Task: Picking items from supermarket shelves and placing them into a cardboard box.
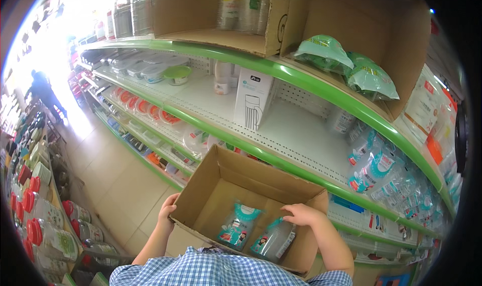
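An open cardboard box is tilted in front of my body, its far side near the green shelf edge. My left hand grips the box's left rim. Inside the box lie two clear plastic packs with teal printing: one pack at the middle and another pack to its right. My right hand is inside the box, its fingertips at the teal top of the right pack; whether they pinch it is unclear. More such packs are piled on the shelf at right.
The white shelf with a green edge holds a boxed jug and lidded containers. Above stand large cardboard boxes, one with green-topped packs. Red-lidded jars line the left side of the tiled aisle; a person is farther down.
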Tool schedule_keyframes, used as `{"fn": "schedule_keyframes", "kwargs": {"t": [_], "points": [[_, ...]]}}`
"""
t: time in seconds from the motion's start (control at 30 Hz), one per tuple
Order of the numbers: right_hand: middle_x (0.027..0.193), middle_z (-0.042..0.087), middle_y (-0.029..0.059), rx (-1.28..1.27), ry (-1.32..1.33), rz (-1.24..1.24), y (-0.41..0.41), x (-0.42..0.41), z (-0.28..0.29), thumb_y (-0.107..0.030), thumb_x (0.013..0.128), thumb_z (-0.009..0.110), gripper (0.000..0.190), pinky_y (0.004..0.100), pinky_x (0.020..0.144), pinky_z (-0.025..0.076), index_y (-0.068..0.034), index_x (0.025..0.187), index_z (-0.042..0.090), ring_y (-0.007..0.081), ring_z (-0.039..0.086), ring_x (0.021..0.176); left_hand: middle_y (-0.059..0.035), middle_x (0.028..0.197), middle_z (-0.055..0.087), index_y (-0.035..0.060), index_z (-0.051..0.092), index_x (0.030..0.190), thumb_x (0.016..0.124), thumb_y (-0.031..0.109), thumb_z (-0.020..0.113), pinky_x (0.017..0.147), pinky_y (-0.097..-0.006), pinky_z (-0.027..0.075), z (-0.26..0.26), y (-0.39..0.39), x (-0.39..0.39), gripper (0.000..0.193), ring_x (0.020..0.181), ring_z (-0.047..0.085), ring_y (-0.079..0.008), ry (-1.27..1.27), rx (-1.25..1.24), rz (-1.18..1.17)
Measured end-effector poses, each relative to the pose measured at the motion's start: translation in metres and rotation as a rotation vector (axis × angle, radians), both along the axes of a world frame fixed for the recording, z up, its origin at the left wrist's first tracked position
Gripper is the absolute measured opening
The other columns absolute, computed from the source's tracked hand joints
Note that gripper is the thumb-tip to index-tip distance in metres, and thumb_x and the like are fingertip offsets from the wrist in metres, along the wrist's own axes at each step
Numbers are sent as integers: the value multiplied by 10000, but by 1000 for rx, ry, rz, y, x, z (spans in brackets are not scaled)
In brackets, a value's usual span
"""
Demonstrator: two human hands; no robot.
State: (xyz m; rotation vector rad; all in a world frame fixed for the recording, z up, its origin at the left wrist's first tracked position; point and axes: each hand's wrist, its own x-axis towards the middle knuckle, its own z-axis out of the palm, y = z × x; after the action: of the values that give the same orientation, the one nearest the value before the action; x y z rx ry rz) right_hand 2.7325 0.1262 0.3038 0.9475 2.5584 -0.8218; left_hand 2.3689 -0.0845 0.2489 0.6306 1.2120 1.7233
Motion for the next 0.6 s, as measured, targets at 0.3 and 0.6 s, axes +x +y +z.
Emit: {"fn": "schedule_keyframes", "kwargs": {"t": [0.3, 0.6], "points": [[1125, 536, 205, -44, -7, -15, 2, 1, -1, -293, 814, 550, 449, 382, 879, 420, -45, 1181, 479, 335, 508, 1049, -140, 1146, 515, -26, 446, 1187, 643, 250, 468, 933, -317, 347, 4, -3, 1, 611, 1088, 466, -224, -7, -11, 6], [1067, 571, 204, -24, 42, -8, -1, 3, -3, -285, 803, 576, 434, 373, 850, 441, -30, 1147, 506, 323, 552, 990, -133, 1148, 515, -23, 443, 1193, 647, 214, 474, 939, -316, 343, -6, -1, -4, 596, 1085, 467, -212, -62, 36, -30]]}}
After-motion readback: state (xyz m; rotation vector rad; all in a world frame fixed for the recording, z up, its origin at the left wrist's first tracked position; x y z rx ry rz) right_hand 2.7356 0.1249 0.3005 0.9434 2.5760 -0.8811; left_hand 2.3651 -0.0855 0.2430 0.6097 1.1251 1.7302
